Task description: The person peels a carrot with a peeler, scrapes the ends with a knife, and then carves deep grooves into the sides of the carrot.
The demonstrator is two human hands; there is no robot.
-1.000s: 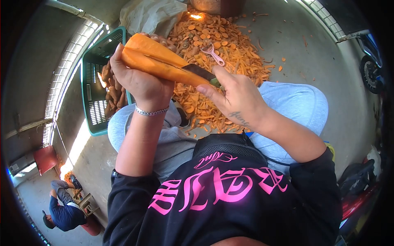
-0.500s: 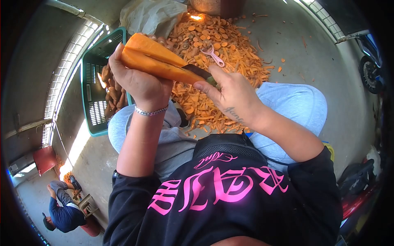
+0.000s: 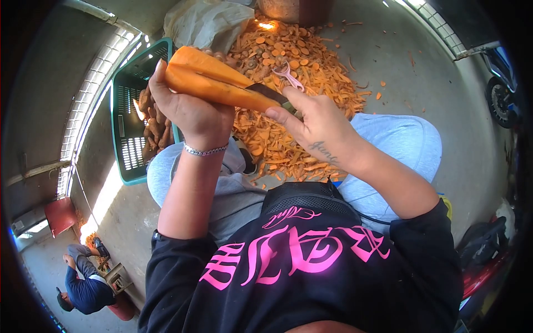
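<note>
My left hand [image 3: 194, 114], wearing a chain bracelet, is closed around the thick end of a large peeled carrot [image 3: 214, 93]. A long cut splits the carrot lengthwise into two parts lying side by side. In my right hand [image 3: 319, 125] is a knife [image 3: 266, 92] with a dark blade and a greenish handle, mostly covered by the fingers. The blade lies at the narrow end of the carrot, between the two parts; how deep it sits is hidden. Just beyond my right hand, a pink peeler [image 3: 288, 75] rests on a heap of orange peelings and slices [image 3: 277, 139].
On the left stands a green crate [image 3: 117, 125] with several brownish unpeeled roots [image 3: 156, 127]. A translucent plastic bag [image 3: 202, 25] lies behind it. Another person [image 3: 89, 286] sits at the lower left. A motorcycle wheel [image 3: 498, 101] shows at the right edge.
My right wrist has turned slightly, and the knife has drawn back a little from the carrot's narrow end. My left hand and the carrot are almost still.
</note>
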